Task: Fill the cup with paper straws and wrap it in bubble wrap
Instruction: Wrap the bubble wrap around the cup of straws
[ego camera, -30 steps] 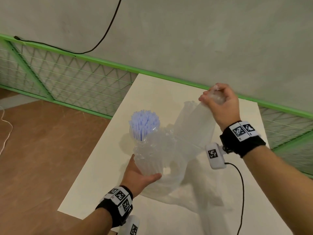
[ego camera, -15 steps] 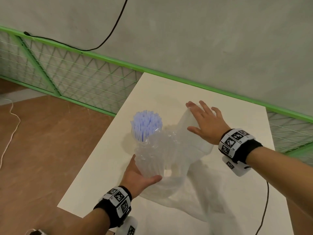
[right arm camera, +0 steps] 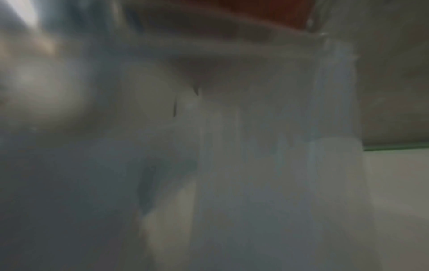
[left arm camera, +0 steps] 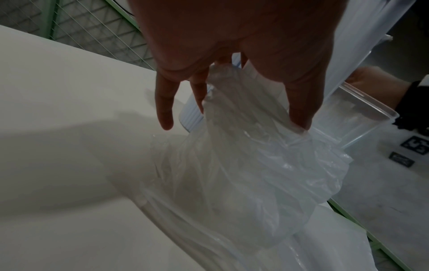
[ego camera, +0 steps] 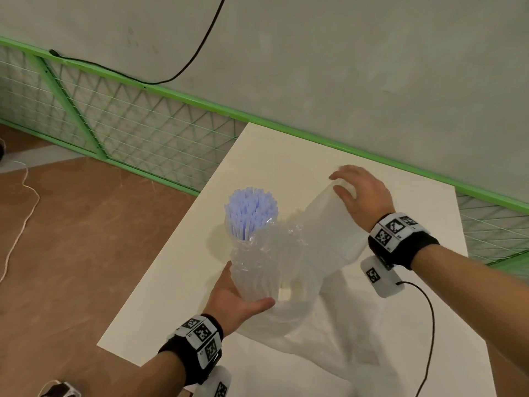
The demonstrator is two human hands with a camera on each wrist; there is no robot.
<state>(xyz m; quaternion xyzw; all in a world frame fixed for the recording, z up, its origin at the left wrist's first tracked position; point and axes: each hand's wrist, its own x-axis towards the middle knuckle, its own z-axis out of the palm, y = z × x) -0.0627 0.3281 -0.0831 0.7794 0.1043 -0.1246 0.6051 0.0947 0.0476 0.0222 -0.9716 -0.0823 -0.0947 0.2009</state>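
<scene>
A ribbed cup [left arm camera: 190,119] packed with pale blue paper straws [ego camera: 252,213] stands near the left edge of the white table [ego camera: 177,282]. Clear bubble wrap [ego camera: 266,262] is bunched round its lower body; the straw tops stick out above. My left hand [ego camera: 243,296] grips the wrapped cup from the near side, thumb across the front. In the left wrist view that hand [left arm camera: 232,122] presses the bubble wrap [left arm camera: 255,174] against the cup. My right hand [ego camera: 343,184] holds the wrap's loose end, thumb on its near face, fingers bent over its far edge. The right wrist view is blurred by wrap.
More loose wrap [ego camera: 343,353] trails over the table toward me. A black cable [ego camera: 429,310] runs from the right wrist camera across the table's right side. A green mesh fence [ego camera: 128,124] lines the wall behind. Brown floor with a white cord [ego camera: 25,219] lies left.
The right hand let go of the raised wrap end, lay flat on it, then shifted to its far edge with fingers bent. The left hand kept its grip on the wrapped cup.
</scene>
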